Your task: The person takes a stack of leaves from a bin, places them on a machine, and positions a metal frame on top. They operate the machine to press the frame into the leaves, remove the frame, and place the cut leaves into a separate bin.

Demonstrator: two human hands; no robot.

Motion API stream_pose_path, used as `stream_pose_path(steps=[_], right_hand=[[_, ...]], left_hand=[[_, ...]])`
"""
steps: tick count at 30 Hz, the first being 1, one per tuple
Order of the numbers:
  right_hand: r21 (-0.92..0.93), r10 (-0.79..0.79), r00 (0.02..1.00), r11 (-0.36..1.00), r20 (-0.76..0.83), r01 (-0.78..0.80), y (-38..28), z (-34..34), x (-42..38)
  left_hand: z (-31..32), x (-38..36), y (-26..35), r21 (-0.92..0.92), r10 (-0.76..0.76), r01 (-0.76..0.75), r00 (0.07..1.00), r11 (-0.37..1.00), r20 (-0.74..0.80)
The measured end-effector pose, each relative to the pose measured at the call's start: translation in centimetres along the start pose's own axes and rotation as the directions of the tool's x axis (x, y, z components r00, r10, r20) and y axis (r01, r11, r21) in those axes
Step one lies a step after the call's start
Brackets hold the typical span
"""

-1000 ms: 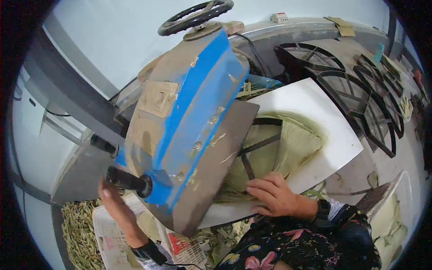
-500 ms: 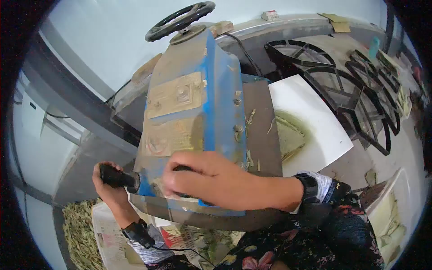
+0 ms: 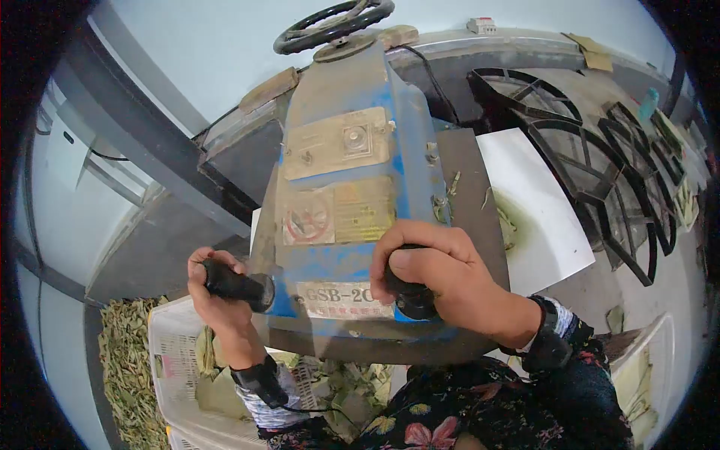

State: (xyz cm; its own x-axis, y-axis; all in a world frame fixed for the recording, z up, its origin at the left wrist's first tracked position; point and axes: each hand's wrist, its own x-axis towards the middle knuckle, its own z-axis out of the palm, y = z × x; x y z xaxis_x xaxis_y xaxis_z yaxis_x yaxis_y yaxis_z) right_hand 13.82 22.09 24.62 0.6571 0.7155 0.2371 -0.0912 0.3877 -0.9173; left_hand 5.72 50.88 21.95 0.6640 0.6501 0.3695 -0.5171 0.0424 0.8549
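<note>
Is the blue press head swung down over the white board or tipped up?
Down. The blue press head lies over the white board, its label plates facing up, with both hands on its black handles.

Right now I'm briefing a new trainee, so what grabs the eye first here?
A worn blue metal press head fills the centre, with a black handwheel on top. The left hand and right hand each grip a black handle at its near end. A white board lies to its right, under black metal frames.

Workshop: blue press machine (image 3: 352, 187), cutting dies (image 3: 600, 165), leaf scraps (image 3: 131, 375).
</note>
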Motion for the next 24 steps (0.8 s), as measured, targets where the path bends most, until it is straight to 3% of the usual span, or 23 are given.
stream_pose_path(steps=[7, 13, 20, 24], right_hand=[[-0.053, -0.016, 0.998, 0.999, -0.053, 0.013, 1.3, -0.3, -0.5], [-0.125, -0.032, 0.992, 0.992, -0.119, 0.017, 1.9, -0.2, -0.9], [-0.14, -0.057, 0.968, 0.99, -0.245, 0.023, 1.8, 1.4, -1.0], [-0.229, -0.009, 0.979, 0.973, -0.203, -0.039, 2.6, 3.5, -0.5]], left_hand=[[0.1, -0.7, -1.0, 0.053, 0.016, -0.017, 1.0, 0.998, 0.018], [0.9, -1.5, -1.8, 0.09, 0.053, -0.046, 0.996, 0.995, -0.077], [0.8, -0.6, -1.4, 0.146, 0.173, -0.156, 0.979, 0.977, -0.11], [-2.1, 2.7, -1.1, 0.148, 0.186, -0.172, 0.978, 0.974, -0.09]])
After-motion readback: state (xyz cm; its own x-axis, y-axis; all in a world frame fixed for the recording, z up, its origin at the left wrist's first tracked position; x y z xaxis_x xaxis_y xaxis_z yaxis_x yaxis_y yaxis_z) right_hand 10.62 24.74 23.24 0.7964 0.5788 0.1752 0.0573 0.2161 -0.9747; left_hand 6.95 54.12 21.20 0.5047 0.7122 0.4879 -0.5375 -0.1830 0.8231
